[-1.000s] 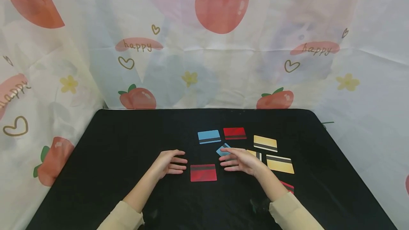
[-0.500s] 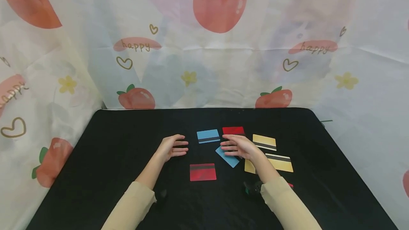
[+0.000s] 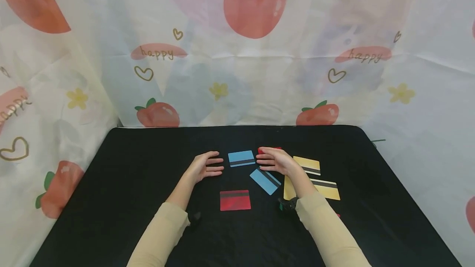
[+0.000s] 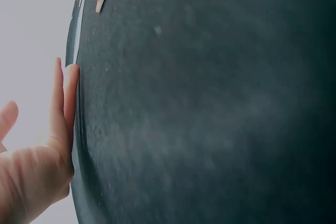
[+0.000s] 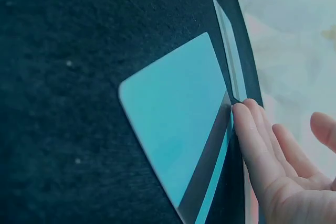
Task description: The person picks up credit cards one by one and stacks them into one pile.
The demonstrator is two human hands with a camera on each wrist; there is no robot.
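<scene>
In the head view my left hand hovers left of a flat blue card, fingers extended and holding nothing. My right hand is over a red card, hiding most of it. A second blue card lies tilted just below the right fingers; it fills much of the right wrist view, where the right hand has relaxed fingers beside it. Nearer the person lies another red card. In the left wrist view the left hand shows extended fingers with nothing in them.
Yellow striped cards lie right of the hands: a far one, a right one and one partly under the right forearm. A red sliver shows behind the right sleeve. A printed curtain hangs behind the black table.
Both hands have moved farther across the table, away from the person. The left also drifted slightly right. The tilted blue card is uncovered now, and the far red one is mostly covered.
</scene>
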